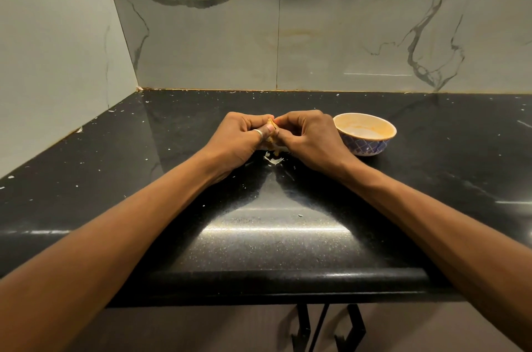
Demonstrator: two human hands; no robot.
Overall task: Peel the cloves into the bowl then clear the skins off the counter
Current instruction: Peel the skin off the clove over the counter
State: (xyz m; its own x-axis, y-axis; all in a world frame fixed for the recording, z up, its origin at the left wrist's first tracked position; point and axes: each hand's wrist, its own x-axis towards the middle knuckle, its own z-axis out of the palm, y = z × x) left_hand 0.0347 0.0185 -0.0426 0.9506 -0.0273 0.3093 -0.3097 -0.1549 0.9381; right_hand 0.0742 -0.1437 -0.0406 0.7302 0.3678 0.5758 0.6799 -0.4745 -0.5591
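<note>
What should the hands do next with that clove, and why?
Probably strip skin off the clove: the left hand and right hand both pinch it, skin scraps lie on the counter beneath, and the bowl stands beside the right hand.

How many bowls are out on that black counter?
1. The bowl stands on the counter just right of the right hand, which with the left hand pinches a clove. No other seems hidden.

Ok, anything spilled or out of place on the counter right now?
Only loose white skins lie on the counter below the clove that the left hand and right hand pinch. The bowl stands upright.
</note>
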